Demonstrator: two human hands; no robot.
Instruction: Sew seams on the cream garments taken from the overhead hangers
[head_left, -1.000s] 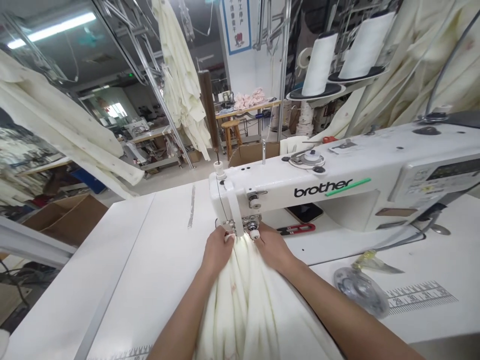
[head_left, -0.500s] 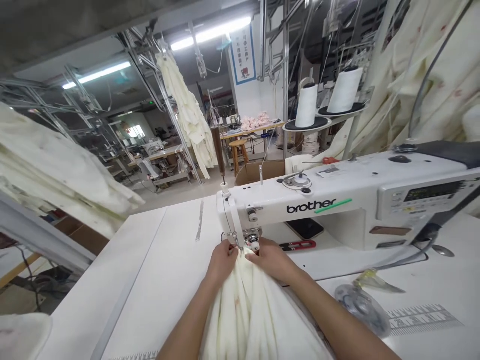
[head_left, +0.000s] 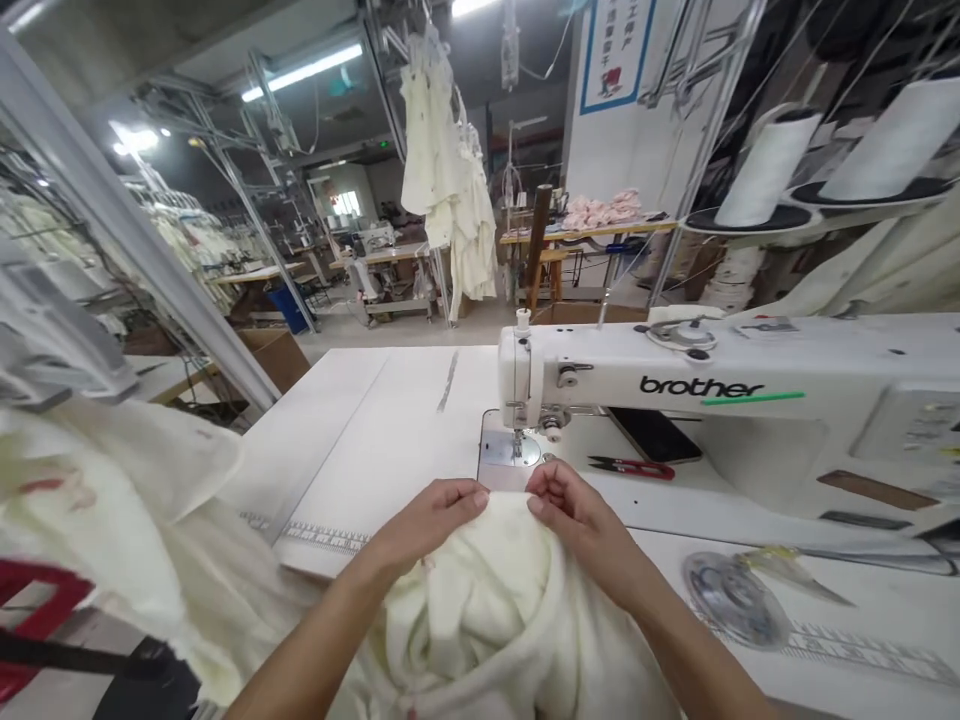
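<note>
A bunched cream fabric (head_left: 487, 610) lies on the white table in front of me. My left hand (head_left: 431, 518) pinches its upper edge on the left. My right hand (head_left: 574, 515) grips the same edge on the right, fingers curled. Both hands sit a short way in front of the needle and presser foot (head_left: 517, 445) of a white Brother sewing machine (head_left: 712, 390). The fabric is clear of the needle plate.
Red thread snips (head_left: 630, 466) and a dark phone (head_left: 655, 435) lie under the machine arm. A clear plastic piece (head_left: 731, 600) rests at the right. Cream garments (head_left: 112, 500) hang at the left. White thread cones (head_left: 765, 165) stand behind the machine. Other workstations fill the background.
Both hands have pulled the fabric back from under the presser foot toward me, and it is now bunched up. My view has swung left.
</note>
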